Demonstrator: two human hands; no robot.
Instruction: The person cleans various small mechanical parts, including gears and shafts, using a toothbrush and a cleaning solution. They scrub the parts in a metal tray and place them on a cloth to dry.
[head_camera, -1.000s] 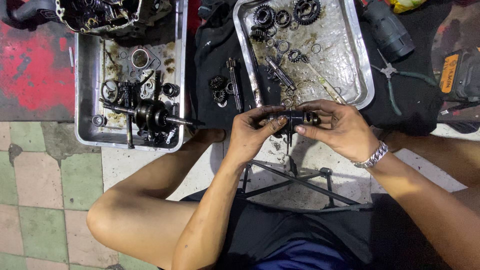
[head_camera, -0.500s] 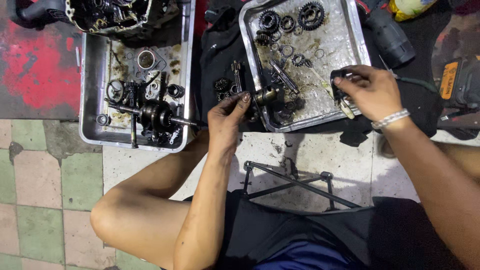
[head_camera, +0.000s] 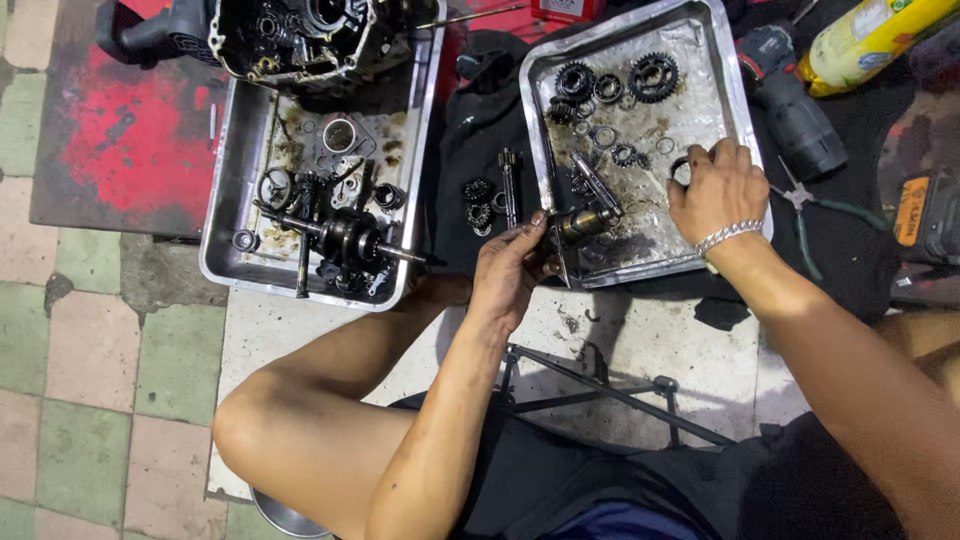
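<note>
A floor (head_camera: 90, 330) of worn green and pale tiles carries everything here, with a red-painted slab (head_camera: 130, 140) at the upper left and a black cloth (head_camera: 470, 130) spread between two metal trays. The left tray (head_camera: 225, 180) is the deeper one: an engine case (head_camera: 310, 35) sits across its far end, and a dark crankshaft (head_camera: 345, 238) lies among rings and small greasy parts nearer the person. The right tray (head_camera: 735, 90) is shallow and oily, with three toothed gears (head_camera: 612, 80) in a row along its far side and loose washers scattered below them. To the right of it, on the cloth, lie a black power tool (head_camera: 795, 100), a yellow bottle (head_camera: 865, 40) and a pair of green-handled pliers (head_camera: 815, 215). On the cloth between the trays rest a slim splined shaft (head_camera: 508, 185) and a few small gears (head_camera: 478, 205) just beside it. A thin black metal frame (head_camera: 600, 385) stands on the floor close to the person's lap. The left hand (head_camera: 510, 270) reaches up to the near-left corner of the right tray, its fingers closed around the end of a short dark cylindrical drum (head_camera: 582, 222) that lies over the tray's rim, partly inside. The right hand (head_camera: 715, 190), with a silver bracelet (head_camera: 728, 238) at the wrist, rests inside the right tray near its right wall, fingers curled and pinched on a small dark ring (head_camera: 681, 168).
</note>
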